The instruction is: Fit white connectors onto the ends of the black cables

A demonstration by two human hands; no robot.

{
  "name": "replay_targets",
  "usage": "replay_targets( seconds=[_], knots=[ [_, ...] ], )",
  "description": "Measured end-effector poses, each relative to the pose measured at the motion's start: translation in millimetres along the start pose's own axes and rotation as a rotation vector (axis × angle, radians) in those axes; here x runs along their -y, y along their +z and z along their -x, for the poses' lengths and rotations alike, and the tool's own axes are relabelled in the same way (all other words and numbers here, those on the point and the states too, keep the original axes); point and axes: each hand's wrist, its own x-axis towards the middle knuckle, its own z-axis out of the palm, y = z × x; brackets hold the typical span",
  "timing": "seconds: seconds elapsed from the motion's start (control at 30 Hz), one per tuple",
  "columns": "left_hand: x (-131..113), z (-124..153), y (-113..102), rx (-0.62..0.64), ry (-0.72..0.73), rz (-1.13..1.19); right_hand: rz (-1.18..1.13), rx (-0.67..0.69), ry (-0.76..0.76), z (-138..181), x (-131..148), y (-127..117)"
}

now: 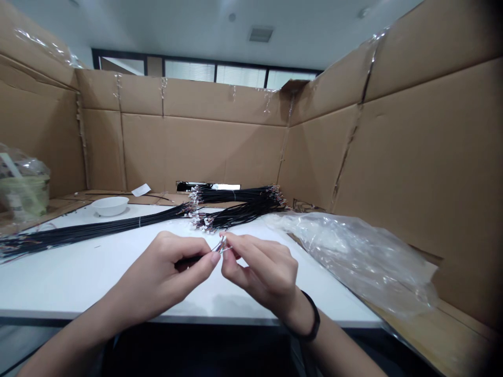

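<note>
Held up between both hands over the white tabletop (118, 294): a wire harness (218, 248), with a black sheath (188, 260) running back under the fingers of the left hand (168, 267) and thin coloured wires fanning out at the tip. Clamped on it there between left thumb and forefinger, close to the start of the bare strands. Pinched too by thumb and forefinger of the right hand (263, 264), among the loose wires, beside a small white piece; cannot tell whether a connector or something else, with so much tucked behind the fingertips.

Likely very light, hardly any load for either hand. Probably bendy yet a little springy along the sheath, judging by the gentle curves in the tied black cable bundle (106, 228) to the left and the stacked cable bundles (243, 204) behind. Expect far softer behaviour from the thin strands: quick to splay, easy to kink, fragile under a sharp tug. Perhaps slightly smooth in the sheath, but not hard to grip. Best taken firmly on the sheath just behind the fan-out, with only a light fingertip touch on single wires
</note>
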Motion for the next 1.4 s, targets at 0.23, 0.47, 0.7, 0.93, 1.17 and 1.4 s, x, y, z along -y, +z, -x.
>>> replay_targets(
  seconds=[0.23, 0.47, 0.7, 0.93, 1.17, 1.4],
  knots=[
    [-2, 0, -2, 0.045, -0.028, 0.047, -0.039, 0.009, 0.019, -1, 1, -1],
    [-1, 1, -5, 0.112, -0.091, 0.159, -0.316, 0.085, 0.208, -8, 2, -8],
    [1, 8, 0, 0.027, -0.070, 0.270, -0.541, 0.100, 0.283, -11, 2, -11],
    [1, 7, 1, -0.030, 0.056, 0.250, -0.547, 0.103, 0.266, -10, -1, -9],
    [0, 7, 0, -0.002, 0.050, 0.288, -0.561, 0.106, 0.311, -6, 0, -10],
    [-2, 8, -2, 0.038, -0.004, 0.333, -0.437, 0.049, 0.147, -6, -1, -10]
  ],
)
